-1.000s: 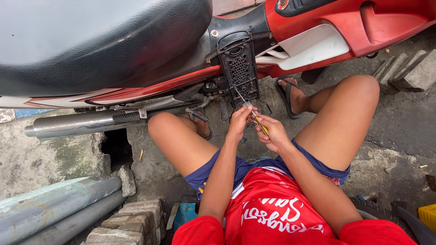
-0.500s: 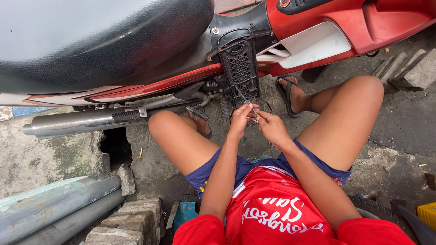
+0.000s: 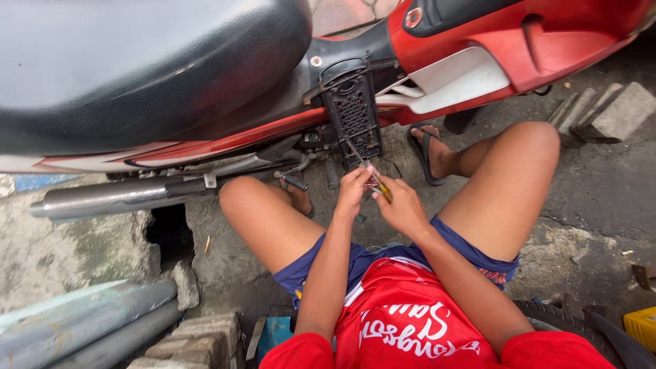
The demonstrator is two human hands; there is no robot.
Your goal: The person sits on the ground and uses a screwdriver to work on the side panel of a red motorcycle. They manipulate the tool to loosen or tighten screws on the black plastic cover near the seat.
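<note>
— Since a moment ago, what has shifted?

— Both hands have dropped a little from the grille toward my lap. My right hand (image 3: 403,208) now has the screwdriver (image 3: 372,176) angled with its metal shaft pointing up toward eleven o'clock at the black perforated panel (image 3: 353,116), and my left hand (image 3: 354,191) has come in close beside it.

— How is your grip?

— My right fingers are wrapped tight around the yellow handle, thumb pressing along it. My left fingers are curled together, fingertips pinched near the shaft just above the handle; whether they actually hold something small there, I cannot tell.

— Where does the tool sit?

— Between my knees, just below the lower edge of the black panel, at the six o'clock end of it. The tip looks to be at or against the panel's bottom edge.

— And around you?

— I squat beside a red motorcycle (image 3: 519,41). Its black seat (image 3: 137,61) fills the ten o'clock area, and the chrome exhaust pipe (image 3: 116,197) runs out toward nine o'clock. My sandalled foot (image 3: 427,154) rests at one o'clock from my hands. Concrete blocks (image 3: 605,113) lie at two o'clock, grey pipes (image 3: 75,324) at seven o'clock.
</note>
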